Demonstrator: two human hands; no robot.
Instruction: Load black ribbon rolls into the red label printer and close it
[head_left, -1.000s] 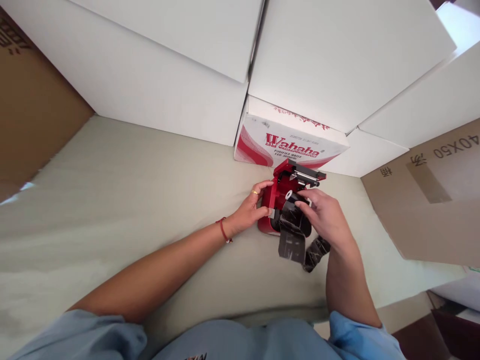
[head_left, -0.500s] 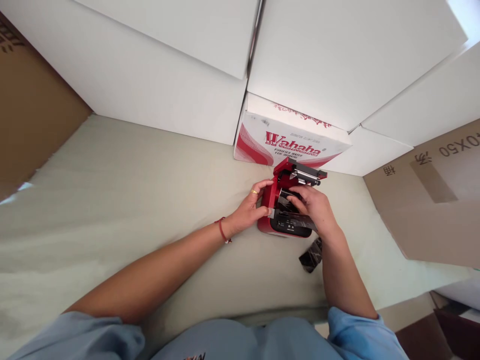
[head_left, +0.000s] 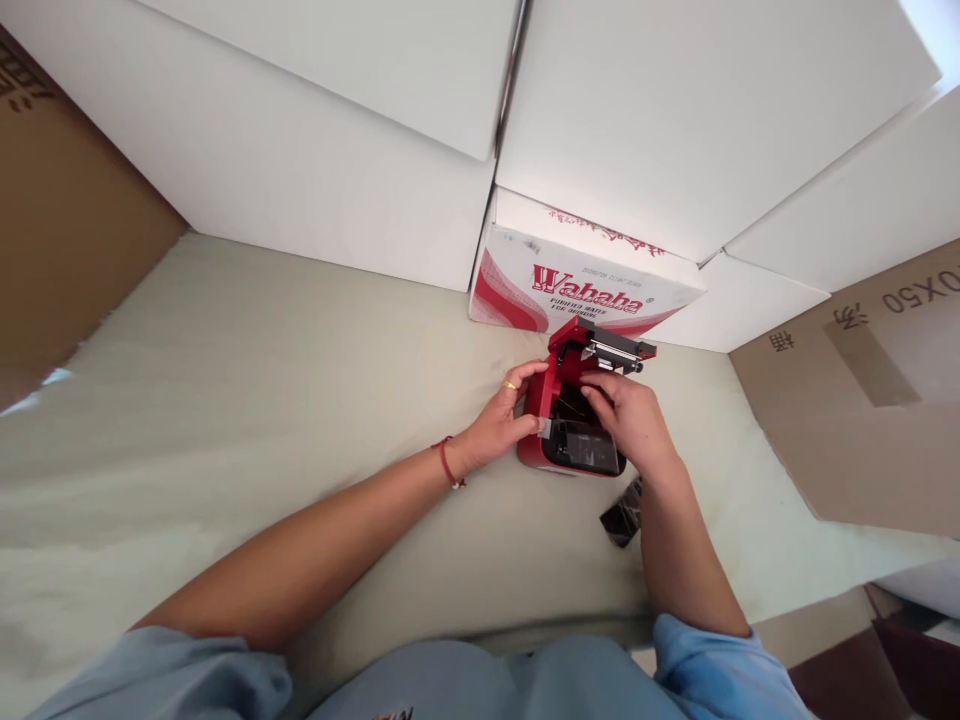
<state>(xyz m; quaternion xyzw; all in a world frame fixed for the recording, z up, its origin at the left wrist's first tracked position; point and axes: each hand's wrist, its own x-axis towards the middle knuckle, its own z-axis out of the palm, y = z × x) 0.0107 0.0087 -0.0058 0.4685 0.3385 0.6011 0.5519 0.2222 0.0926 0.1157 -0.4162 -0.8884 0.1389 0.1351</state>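
A small red printer (head_left: 559, 400) with its lid raised stands on a pale green cloth surface (head_left: 247, 400). My left hand (head_left: 502, 425) grips the printer's left side, fingers curled round the red casing; a gold ring is on one finger. My right hand (head_left: 626, 420) reaches into the open bay with bent fingers, pressing on the dark ribbon roll (head_left: 577, 425) inside. A black strip of ribbon (head_left: 622, 515) lies on the cloth beside my right forearm.
White boxes (head_left: 337, 160) are stacked close behind the printer. A white and red "Wahaha" carton (head_left: 585, 280) sits right behind it. Brown cardboard boxes stand at the left (head_left: 60, 220) and the right (head_left: 862, 400).
My right hand carried the dark ribbon roll from in front of the printer down into its open bay. The hanging ribbon is now mostly tucked in. My left hand stayed put.
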